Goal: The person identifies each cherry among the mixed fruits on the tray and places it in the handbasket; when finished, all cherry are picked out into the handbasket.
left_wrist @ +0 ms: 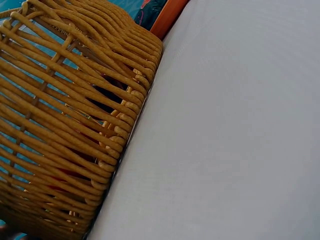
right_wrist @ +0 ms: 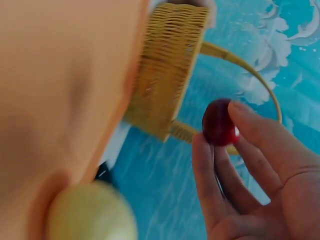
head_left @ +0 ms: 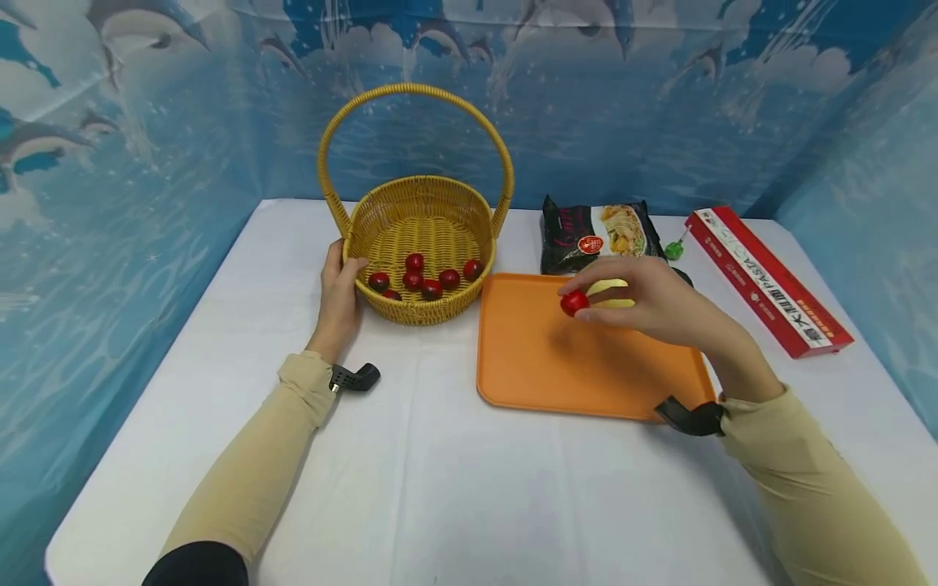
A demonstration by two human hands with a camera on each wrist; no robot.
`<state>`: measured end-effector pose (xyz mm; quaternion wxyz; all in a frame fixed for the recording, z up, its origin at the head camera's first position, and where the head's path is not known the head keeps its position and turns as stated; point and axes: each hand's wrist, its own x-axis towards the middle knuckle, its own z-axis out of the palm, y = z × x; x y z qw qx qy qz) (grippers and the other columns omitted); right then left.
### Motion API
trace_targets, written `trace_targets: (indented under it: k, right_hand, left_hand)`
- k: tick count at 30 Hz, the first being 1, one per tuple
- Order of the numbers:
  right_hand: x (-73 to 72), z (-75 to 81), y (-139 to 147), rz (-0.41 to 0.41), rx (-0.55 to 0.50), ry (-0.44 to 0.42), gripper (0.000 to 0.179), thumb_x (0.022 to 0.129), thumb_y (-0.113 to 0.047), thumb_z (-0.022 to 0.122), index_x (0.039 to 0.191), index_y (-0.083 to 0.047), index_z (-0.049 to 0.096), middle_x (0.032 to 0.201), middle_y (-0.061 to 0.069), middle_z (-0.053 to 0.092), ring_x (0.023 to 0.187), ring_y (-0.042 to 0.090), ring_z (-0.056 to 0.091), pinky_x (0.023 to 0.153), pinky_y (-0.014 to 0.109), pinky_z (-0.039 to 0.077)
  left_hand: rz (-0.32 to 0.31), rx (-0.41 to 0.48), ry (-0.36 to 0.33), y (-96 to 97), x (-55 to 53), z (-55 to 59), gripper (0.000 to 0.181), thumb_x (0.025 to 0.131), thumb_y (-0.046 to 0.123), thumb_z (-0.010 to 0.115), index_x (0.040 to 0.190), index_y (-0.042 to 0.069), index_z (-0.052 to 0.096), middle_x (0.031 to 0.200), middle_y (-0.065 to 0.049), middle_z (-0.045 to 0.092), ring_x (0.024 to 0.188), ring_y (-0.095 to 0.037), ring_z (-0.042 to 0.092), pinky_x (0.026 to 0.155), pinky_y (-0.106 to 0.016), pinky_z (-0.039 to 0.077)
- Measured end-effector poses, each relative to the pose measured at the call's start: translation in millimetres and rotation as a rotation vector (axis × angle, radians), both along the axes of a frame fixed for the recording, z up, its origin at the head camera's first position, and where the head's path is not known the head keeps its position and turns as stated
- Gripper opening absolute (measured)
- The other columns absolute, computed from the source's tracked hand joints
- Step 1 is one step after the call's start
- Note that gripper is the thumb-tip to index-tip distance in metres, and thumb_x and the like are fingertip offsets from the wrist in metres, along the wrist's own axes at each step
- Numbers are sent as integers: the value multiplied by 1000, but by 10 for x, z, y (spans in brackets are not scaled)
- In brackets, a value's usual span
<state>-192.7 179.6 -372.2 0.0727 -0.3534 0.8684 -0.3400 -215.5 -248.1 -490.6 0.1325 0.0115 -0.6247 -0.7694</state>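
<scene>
My left hand (head_left: 339, 297) grips the left side of a yellow woven basket (head_left: 421, 314), its thumb over the rim; the left wrist view shows the basket's weave but barely any of the hand. Several dark red cherries (head_left: 431, 290) lie in the basket. Over an orange tray (head_left: 528, 366), my right hand (head_left: 652, 301) pinches a cherry (right_wrist: 218, 122) between thumb and fingertips, raised off the tray. Partly hidden behind that hand, a round yellow fruit (right_wrist: 92, 215) sits on the tray; its kind is unclear.
Behind the tray lies a black food packet (head_left: 567, 236). A small green wrapped thing on a stick (head_left: 674, 249) lies beside it, left of a long red pasta box (head_left: 769, 281). The basket's tall arched handle (head_left: 416, 88) stands upright. A blue dolphin-print curtain (head_left: 586, 146) surrounds the white table (head_left: 440, 488).
</scene>
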Motion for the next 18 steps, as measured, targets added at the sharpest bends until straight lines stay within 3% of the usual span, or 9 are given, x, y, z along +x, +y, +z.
trace_targets:
  k: [7, 11, 15, 18]
  right_hand:
    - [-166, 50, -519, -93, -187, -32, 32, 95, -11, 78, 127, -13, 75, 122, 4, 73, 107, 18, 73, 90, 19, 59]
    - [-278, 21, -815, -98, -226, -15, 31, 95, -15, 78, 126, -12, 76, 122, 2, 73, 110, 16, 71, 94, 28, 61]
    - [-403, -73, -1119, -99, -198, 60, 31, 95, -13, 79, 125, -8, 76, 120, 6, 73, 109, 20, 70, 95, 40, 62]
    - [-482, -144, -1329, -105, -115, 143, 32, 94, -12, 79, 125, -6, 76, 117, 11, 72, 104, 25, 70, 94, 45, 62]
  left_hand:
    - [-3, -39, -18, 56, -13, -50, 61, 99, 15, 49, 158, 7, 38, 164, -14, 39, 153, -29, 38, 128, -40, 29]
    - [4, -37, -17, 52, -5, -42, 62, 99, 16, 49, 159, 9, 38, 164, -13, 39, 153, -29, 38, 128, -41, 30]
    - [4, -30, -16, 22, 3, -21, 64, 98, 17, 48, 160, 10, 36, 165, -14, 37, 153, -30, 38, 129, -43, 30]
    - [0, -18, -12, 0, 0, -2, 63, 98, 15, 47, 160, 9, 36, 165, -15, 36, 153, -32, 38, 128, -44, 30]
